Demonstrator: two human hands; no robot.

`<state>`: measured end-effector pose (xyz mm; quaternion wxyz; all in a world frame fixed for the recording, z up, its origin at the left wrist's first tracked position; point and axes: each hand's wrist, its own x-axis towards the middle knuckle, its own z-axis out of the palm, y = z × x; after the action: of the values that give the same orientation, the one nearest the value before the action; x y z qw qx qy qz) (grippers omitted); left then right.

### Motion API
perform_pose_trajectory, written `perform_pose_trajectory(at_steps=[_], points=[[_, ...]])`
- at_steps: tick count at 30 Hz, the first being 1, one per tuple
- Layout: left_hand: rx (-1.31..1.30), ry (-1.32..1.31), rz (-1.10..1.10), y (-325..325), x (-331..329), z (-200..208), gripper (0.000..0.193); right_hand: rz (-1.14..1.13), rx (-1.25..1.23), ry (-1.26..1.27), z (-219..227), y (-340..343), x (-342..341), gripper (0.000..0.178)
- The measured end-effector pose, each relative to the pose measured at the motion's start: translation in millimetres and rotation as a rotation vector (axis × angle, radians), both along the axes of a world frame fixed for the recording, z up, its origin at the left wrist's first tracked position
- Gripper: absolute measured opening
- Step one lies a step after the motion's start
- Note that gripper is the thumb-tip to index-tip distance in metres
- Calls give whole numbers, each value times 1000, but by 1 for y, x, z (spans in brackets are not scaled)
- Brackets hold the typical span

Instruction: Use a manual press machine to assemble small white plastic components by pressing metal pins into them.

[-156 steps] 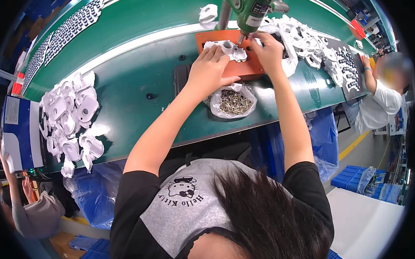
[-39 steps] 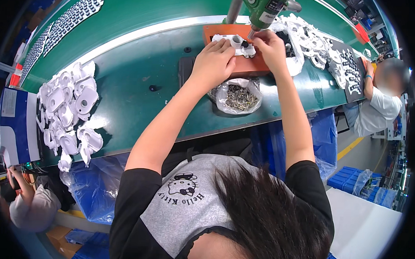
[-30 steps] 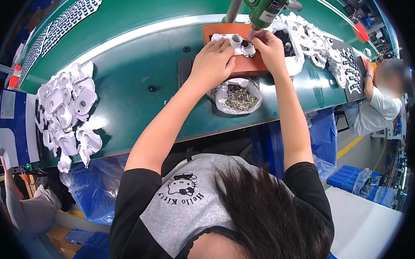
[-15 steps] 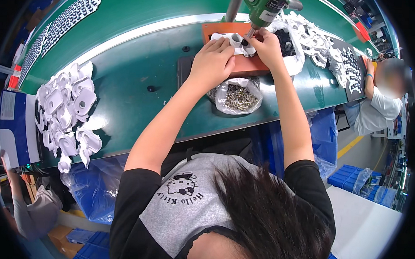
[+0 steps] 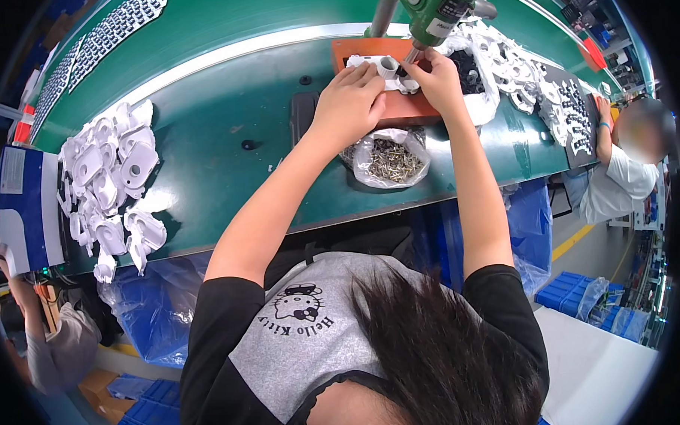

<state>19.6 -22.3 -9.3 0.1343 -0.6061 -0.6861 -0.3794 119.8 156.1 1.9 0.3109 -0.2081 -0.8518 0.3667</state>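
A white plastic part [image 5: 388,65] with a round raised collar rests on an orange block-shaped fixture [image 5: 407,108]. My left hand [image 5: 349,100] lies over the left side of this part, fingers stretched forward and thumb apart. On the other side, my right hand [image 5: 439,79] is closed in a pinch beside a small black piece [image 5: 402,71] on the white part. What the pinch holds, if anything, is too small to make out. Just above those fingertips is the metal tip [image 5: 415,53] of a green machine head [image 5: 434,17].
A clear bag of small screws [image 5: 390,163] sits before the fixture. White plastic parts are piled at left [image 5: 109,174] and far right [image 5: 510,68]. Black pieces [image 5: 468,71] fill a bag right of the fixture. A co-worker [image 5: 618,170] is at the right.
Both my hands stay almost where they were, over the white part. At the left edge, another person's arm has shifted slightly; the co-worker at right has moved a little.
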Motion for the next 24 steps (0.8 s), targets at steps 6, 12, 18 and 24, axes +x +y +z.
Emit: perform_pose_trajectory(at_steps=[6,12,18,24], points=[[10,-8,-5,-2,0,0,15,51,-67,-77,13,-5,9,22],[6,-15,-10,-2,-1,0,15,140,7,38,6,-18,27,19],[-11,-8,-6,-1,0,3,17,78,395,-44,5,-27,27,26],[-4,-4,-1,0,1,0,16,68,514,-94,7,-35,33,25]])
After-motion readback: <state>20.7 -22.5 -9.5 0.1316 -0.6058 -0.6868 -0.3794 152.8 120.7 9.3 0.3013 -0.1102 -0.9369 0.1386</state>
